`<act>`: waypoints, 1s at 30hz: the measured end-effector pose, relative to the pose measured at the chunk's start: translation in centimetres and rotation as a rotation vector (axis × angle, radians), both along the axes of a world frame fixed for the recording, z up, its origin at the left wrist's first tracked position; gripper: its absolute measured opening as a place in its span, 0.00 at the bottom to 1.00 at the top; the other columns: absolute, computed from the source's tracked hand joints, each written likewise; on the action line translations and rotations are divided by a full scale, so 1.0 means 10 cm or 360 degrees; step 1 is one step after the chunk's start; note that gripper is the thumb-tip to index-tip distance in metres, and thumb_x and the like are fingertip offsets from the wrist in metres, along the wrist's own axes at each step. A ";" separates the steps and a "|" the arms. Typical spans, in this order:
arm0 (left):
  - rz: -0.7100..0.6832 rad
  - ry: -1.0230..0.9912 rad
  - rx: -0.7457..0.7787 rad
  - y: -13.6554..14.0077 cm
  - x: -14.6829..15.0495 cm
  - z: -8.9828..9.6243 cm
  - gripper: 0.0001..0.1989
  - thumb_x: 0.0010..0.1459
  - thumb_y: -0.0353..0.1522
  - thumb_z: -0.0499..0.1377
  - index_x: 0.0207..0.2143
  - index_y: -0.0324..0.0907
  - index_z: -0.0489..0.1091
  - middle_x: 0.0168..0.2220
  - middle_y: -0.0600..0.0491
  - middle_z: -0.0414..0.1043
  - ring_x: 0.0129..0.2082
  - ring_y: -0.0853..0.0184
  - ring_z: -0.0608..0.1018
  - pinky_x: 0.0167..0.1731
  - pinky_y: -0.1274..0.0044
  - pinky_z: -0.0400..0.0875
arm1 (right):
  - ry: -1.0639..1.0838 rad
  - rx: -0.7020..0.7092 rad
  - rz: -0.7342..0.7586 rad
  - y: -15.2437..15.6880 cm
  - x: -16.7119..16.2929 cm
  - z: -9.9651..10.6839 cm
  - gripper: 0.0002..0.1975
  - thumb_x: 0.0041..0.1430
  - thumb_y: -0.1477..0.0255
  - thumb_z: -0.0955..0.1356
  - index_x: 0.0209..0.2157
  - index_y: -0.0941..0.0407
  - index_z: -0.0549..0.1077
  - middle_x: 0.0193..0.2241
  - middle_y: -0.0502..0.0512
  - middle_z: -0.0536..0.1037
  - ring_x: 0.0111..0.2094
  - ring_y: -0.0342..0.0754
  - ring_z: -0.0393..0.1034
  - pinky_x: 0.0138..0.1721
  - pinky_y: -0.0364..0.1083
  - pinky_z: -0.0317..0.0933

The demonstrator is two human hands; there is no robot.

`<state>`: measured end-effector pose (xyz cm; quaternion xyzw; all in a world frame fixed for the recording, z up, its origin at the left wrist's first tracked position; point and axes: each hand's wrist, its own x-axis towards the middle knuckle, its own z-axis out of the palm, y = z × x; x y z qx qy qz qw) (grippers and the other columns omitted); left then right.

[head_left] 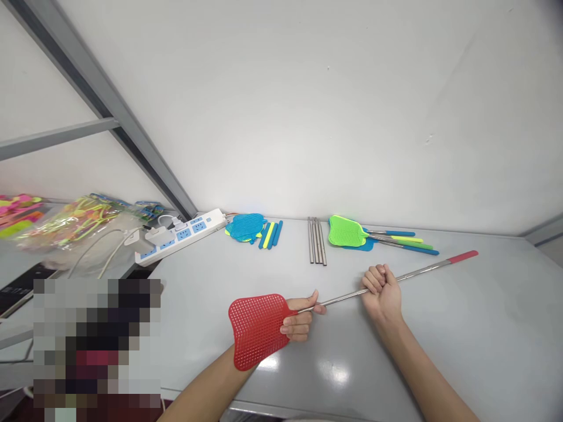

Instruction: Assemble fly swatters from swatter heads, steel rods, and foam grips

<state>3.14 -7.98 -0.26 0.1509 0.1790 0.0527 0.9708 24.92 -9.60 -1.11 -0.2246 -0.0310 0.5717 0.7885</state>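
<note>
A red fly swatter (259,329) with an extended metal rod and a red handle end spans the space above the grey table. My left hand (301,319) is closed around it near the base of the perforated head, partly hidden behind the mesh. Further along, the fingers of my right hand (382,293) are wrapped round the rod, between its middle and the red grip. Beyond my right hand lie several fly swatters (347,231) with green and blue heads, stacked with their handles pointing right. Loose metal rods (317,240) lie side by side left of that stack.
Blue and yellow swatter heads (247,227) are piled near the wall, beside several coloured handle sleeves (271,234). A white power strip (180,237) with plugs and cables runs along the left edge. Plastic bags (83,220) of colourful items stand further left. A pixelated patch hides the lower left.
</note>
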 end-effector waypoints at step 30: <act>0.0009 0.0002 0.0049 -0.03 0.02 0.04 0.16 0.60 0.37 0.43 0.29 0.36 0.64 0.07 0.63 0.46 0.07 0.77 0.46 0.11 0.80 0.41 | 0.0058 -0.0063 -0.0013 -0.02 -0.15 0.02 0.10 0.52 0.76 0.63 0.21 0.57 0.57 0.12 0.39 0.50 0.10 0.33 0.44 0.09 0.34 0.43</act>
